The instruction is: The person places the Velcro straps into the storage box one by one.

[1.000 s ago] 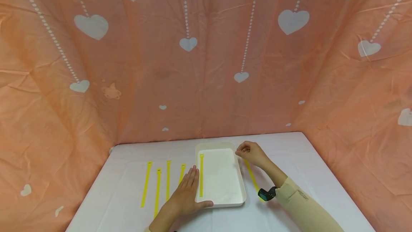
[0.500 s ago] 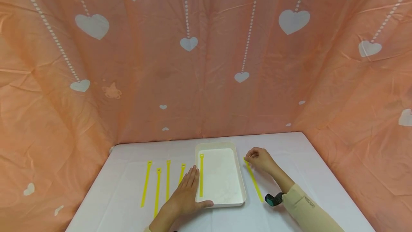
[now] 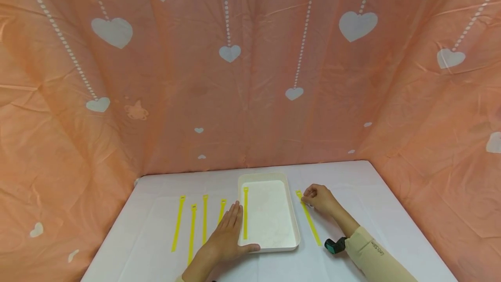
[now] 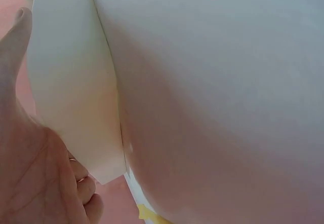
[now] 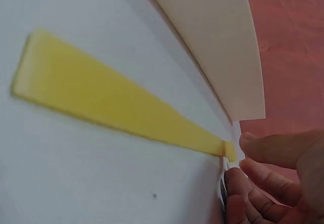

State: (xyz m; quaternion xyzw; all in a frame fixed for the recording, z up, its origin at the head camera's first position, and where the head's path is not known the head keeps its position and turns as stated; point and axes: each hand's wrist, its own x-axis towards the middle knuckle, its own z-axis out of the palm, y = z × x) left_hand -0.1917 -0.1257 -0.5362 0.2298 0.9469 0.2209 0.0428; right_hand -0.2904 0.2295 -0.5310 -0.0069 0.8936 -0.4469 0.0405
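My left hand [image 3: 228, 235] lies with straight fingers along the left wall of a white tray [image 3: 291, 212], its thumb across the near corner. Inside the tray, against that wall, is a yellow strap [image 3: 245, 219] with a slotted head. Right of the tray a second yellow strap [image 3: 311, 223] slants across the table. The right hand [image 3: 322, 199] is just below this strap's head, fingers bent. In the right wrist view a gap shows between the thumb [image 5: 253, 145] and forefinger, beside the far end of the yellow strap [image 5: 111, 100]. A small shiny patch shows by the lower fingers.
Several more yellow straps lie in a row left of the tray, among them an outer strap [image 3: 178, 225] and a middle strap [image 3: 205, 219]; my left hand and forearm partly cover some. A white cloth [image 3: 372, 203] covers the table. Pink curtains [image 3: 250, 112] enclose the back and sides.
My right hand has moved from the tray's right edge rightward and toward me, to just below the slanting strap's head. The left hand, tray and straps have not visibly moved.
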